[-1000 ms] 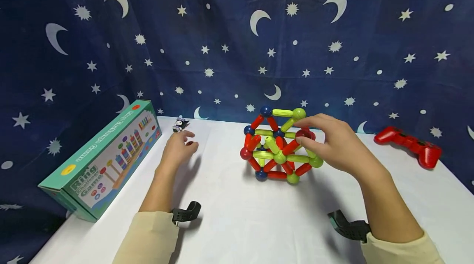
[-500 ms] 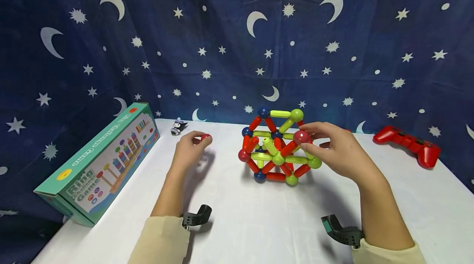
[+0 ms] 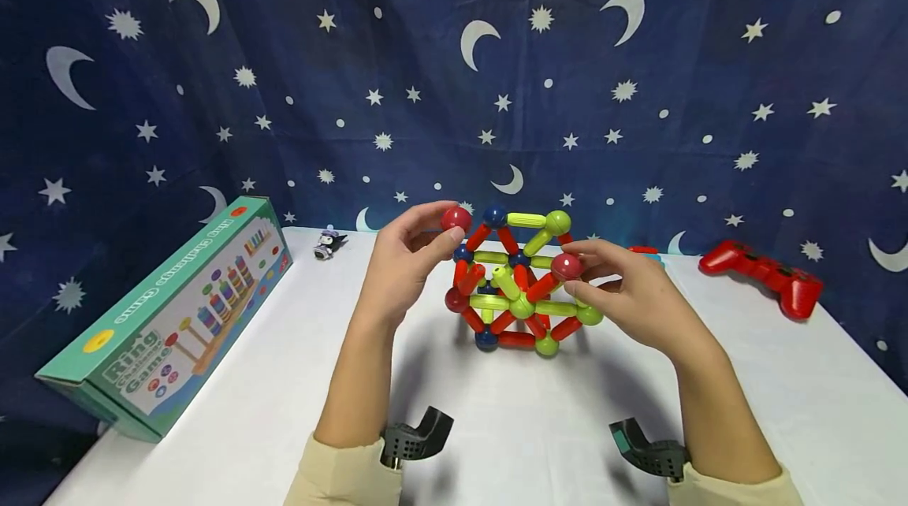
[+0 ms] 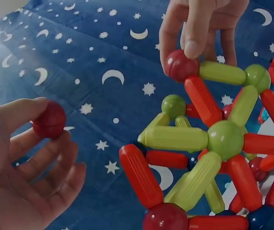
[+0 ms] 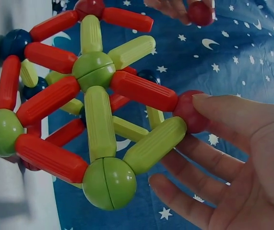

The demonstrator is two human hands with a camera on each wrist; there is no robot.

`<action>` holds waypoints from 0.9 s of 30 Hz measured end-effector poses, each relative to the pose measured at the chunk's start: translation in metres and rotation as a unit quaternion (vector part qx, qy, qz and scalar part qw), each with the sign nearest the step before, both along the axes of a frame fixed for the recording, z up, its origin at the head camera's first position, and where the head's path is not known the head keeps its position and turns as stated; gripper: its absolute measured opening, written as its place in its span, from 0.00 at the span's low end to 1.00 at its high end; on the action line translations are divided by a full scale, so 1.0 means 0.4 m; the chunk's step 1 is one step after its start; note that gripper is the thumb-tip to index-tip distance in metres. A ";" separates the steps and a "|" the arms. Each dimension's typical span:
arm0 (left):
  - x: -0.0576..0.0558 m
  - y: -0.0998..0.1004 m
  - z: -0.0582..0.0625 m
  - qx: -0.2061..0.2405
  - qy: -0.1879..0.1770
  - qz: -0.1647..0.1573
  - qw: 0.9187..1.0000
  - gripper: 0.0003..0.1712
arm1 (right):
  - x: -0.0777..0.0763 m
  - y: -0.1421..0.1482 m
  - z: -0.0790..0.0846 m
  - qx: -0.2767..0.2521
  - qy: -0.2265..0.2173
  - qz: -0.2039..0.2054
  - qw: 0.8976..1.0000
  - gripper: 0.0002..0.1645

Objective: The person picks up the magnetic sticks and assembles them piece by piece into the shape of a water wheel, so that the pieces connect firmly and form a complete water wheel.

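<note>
My left hand point(image 3: 403, 266) pinches a loose red ball point(image 4: 50, 120) between thumb and fingers, raised at the upper left of a stick-and-ball structure point(image 3: 521, 305). That structure, of red and yellow-green rods with red, blue and green balls, stands on the white table. At its right side my right hand point(image 3: 631, 289) pinches another red ball point(image 5: 192, 111), which joins a red rod and a yellow-green rod in the right wrist view. Toward the front, a red rod point(image 4: 140, 176) and a yellow-green rod point(image 5: 133, 51) each have one free end.
A green ring game box point(image 3: 170, 317) lies along the left side of the white table point(image 3: 489, 427). A small penguin-like figure point(image 3: 329, 243) sits at the back left. A red game controller point(image 3: 762, 276) lies at the right, and a dark blue moon-and-star cloth hangs behind.
My left hand has carried the red ball from the back left of the table rightward and up to the structure. My right hand now pinches the red ball at the structure's right.
</note>
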State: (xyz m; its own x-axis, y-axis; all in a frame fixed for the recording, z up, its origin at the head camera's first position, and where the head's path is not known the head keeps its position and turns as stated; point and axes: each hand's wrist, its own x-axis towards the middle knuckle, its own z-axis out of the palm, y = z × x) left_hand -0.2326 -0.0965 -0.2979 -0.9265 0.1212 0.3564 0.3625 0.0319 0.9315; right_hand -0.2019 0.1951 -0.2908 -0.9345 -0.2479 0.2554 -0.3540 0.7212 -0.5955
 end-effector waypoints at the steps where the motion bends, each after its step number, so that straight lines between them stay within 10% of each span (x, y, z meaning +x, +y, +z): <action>1: 0.005 0.003 0.001 -0.013 0.012 -0.004 1.000 0.23 | 0.001 0.000 -0.002 -0.001 0.005 0.002 1.000 0.30; 11: 0.012 0.036 -0.015 -0.062 0.019 -0.082 0.995 0.24 | 0.003 0.001 -0.004 0.001 0.014 0.008 1.000 0.28; 27: -0.007 0.057 -0.048 -0.120 -0.004 -0.042 0.992 0.24 | 0.002 -0.004 -0.004 0.005 -0.001 0.003 1.000 0.27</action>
